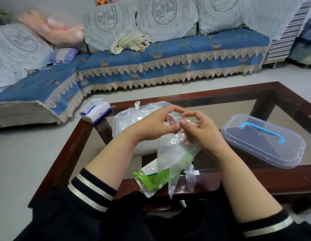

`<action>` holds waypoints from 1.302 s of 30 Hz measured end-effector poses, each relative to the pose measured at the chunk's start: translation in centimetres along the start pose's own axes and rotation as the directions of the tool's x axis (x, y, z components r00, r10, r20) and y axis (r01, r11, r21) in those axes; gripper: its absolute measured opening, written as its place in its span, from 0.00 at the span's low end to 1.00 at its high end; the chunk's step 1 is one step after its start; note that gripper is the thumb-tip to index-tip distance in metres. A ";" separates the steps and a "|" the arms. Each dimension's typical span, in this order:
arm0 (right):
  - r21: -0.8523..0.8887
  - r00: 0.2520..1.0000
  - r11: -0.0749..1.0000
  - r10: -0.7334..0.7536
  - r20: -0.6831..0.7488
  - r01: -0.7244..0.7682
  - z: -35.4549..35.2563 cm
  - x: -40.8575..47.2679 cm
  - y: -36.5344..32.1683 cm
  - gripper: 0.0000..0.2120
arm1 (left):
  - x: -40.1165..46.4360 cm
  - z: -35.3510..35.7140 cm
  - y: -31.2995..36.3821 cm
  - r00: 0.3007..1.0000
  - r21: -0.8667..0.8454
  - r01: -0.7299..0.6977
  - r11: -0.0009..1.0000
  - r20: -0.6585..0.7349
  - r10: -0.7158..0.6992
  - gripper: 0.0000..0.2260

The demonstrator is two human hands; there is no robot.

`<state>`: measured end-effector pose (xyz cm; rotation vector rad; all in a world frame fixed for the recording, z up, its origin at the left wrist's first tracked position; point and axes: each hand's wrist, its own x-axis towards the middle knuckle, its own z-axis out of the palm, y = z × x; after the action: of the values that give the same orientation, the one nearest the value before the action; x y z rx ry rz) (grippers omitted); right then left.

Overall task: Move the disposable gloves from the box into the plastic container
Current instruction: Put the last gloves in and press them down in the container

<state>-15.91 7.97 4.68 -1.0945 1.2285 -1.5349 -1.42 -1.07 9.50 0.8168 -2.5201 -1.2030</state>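
Pinching one clear glove (175, 150), both hands (156, 124) half-hide the box (156, 178).

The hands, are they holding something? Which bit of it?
Yes. The left hand and the right hand both pinch the top end of a clear disposable glove; the rest hangs down.

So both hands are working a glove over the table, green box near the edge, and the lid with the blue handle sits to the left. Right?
Not quite: the lid sits to the right of the hands, as the head view shows. Both hands, left and right, do hold a glove above the green box.
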 end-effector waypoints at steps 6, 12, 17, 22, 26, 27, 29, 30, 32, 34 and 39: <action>0.135 0.911 0.989 -0.005 -0.412 0.067 -1.6 1.2 1.8 0.09 | 0.4 -1.9 -0.1 0.965 -0.192 0.050 0.980 -0.243 -0.097 0.16; 0.009 0.897 1.000 0.013 -0.442 -0.010 -0.1 0.8 4.8 0.05 | 2.1 -4.8 -3.7 0.757 -0.220 0.215 0.951 -0.578 -0.305 0.12; -0.363 0.985 0.926 0.049 -0.168 -0.108 1.8 0.2 7.5 0.05 | 1.5 -5.5 -7.7 0.736 -0.085 0.419 0.904 -0.551 -0.393 0.21; -0.471 0.985 0.868 0.171 -0.011 -0.156 3.0 -0.1 8.1 0.03 | 0.8 -4.7 -10.0 0.711 0.149 0.605 0.782 -0.542 -0.447 0.27; -0.613 0.987 0.783 0.160 0.030 -0.108 2.9 0.0 8.4 0.04 | 0.4 -3.6 -10.1 0.644 0.334 0.743 0.580 -0.591 -0.485 0.29; -0.670 0.988 0.739 0.147 0.050 -0.076 2.9 0.0 8.5 0.05 | 0.2 -3.3 -10.0 0.630 0.324 0.754 0.571 -0.602 -0.491 0.29; -0.734 0.986 0.679 0.114 0.118 0.009 2.8 0.1 8.7 0.06 | 0.0 -2.9 -10.1 0.601 0.261 0.745 0.614 -0.663 -0.446 0.29; -0.745 0.981 0.665 0.104 0.166 0.055 2.9 0.1 8.7 0.08 | -0.3 -2.7 -10.0 0.578 0.218 0.716 0.664 -0.719 -0.387 0.27; -0.770 0.960 0.621 0.099 0.263 0.146 3.2 0.2 8.8 0.17 | -0.9 -1.8 -9.8 0.519 0.167 0.593 0.788 -0.827 -0.215 0.21; -0.817 0.936 0.520 0.086 0.343 0.252 3.5 0.5 9.2 0.25 | -1.9 -0.4 -9.2 0.465 0.199 0.427 0.882 -0.885 -0.025 0.17; -0.905 0.908 0.208 0.126 0.400 0.370 4.0 0.9 10.4 0.25 | -4.8 4.0 -8.5 0.426 0.496 -0.033 0.868 -0.778 0.461 0.09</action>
<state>-11.27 4.73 -4.95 -2.2527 1.8728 -0.3047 4.06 -0.05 0.50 0.7926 -1.8350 0.0088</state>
